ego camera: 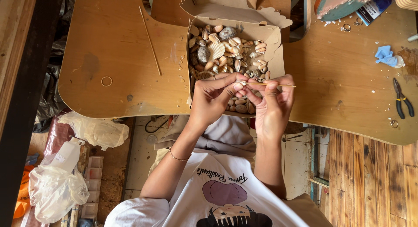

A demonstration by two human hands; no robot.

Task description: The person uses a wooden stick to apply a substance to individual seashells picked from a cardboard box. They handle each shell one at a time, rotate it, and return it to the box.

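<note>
I am viewing one long thin wooden skewer (150, 40) lying on the curved plywood table (109, 57), left of one open brown cardboard box (278, 57) of mixed seashells, too many to count. Over the box, my left hand (213, 98) is pinching one small pale shell (239, 84); I judge it light, rigid, brittle, best gripped at its edges. My right hand (273, 106) is pinching a second thin wooden stick (272, 84), slender and likely snappable, against that shell. One pair of black pliers (402, 100) is lying far right.

Single head view, straight down, close over wooden table (109, 57).
</note>
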